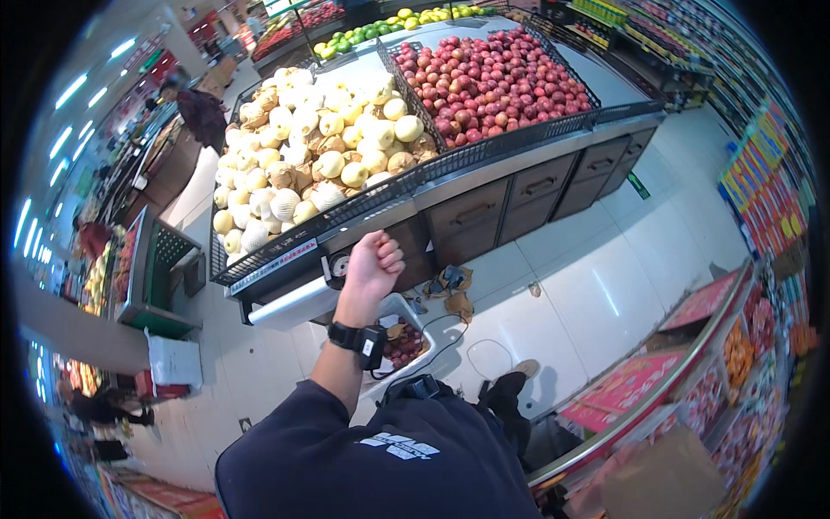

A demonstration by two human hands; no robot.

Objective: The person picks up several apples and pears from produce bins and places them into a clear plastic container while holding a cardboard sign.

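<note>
My left hand point(374, 266) is curled into a fist in front of a produce stand, with nothing seen in it. A black device point(369, 344) is strapped to the wrist. Left of the fist, a roll of clear plastic bags point(292, 302) hangs under the stand's edge. Beyond the hand, a black plastic crate point(363, 213) holds pale yellow pears point(331, 163), some in foam nets or brown paper. To its right lies a heap of dark red plum-like fruit point(499, 84). My right hand is out of view.
A white tub point(425, 353) of dark red fruit stands on the floor below my forearm. Crumpled brown paper point(459, 305) and a thin black cable point(463, 334) are beside it. Packaged goods fill a metal-railed display point(648, 402) at right. A person point(198, 117) stands at far left.
</note>
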